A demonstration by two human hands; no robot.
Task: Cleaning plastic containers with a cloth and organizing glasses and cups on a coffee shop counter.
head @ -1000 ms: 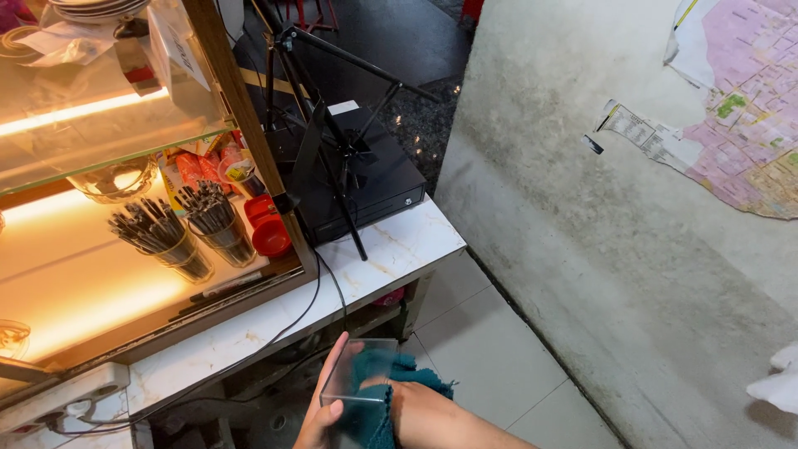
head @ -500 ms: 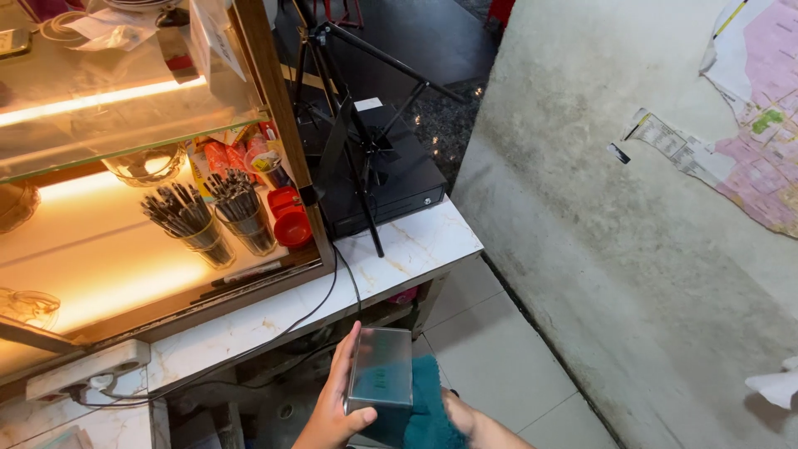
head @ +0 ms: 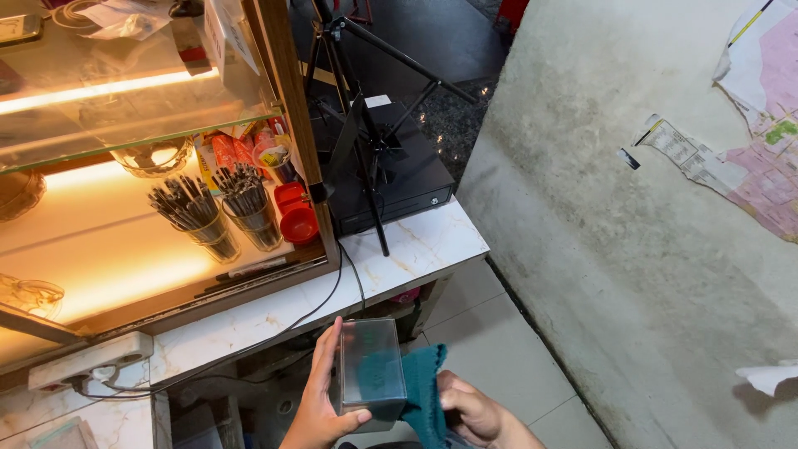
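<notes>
Both hands at work, low in front of the counter (head: 416, 249). Clear box (head: 371, 366) clamped in left hand (head: 320, 407), teal cloth (head: 426, 395) pinched in right hand (head: 470, 411), pressed against box side. Best steadied firmly, wiped with even strokes, corners not skipped.

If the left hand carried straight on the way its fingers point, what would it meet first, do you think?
Probably the marble counter: the left hand, gripping the clear box, points up toward its front edge, though depth is unclear.
</notes>
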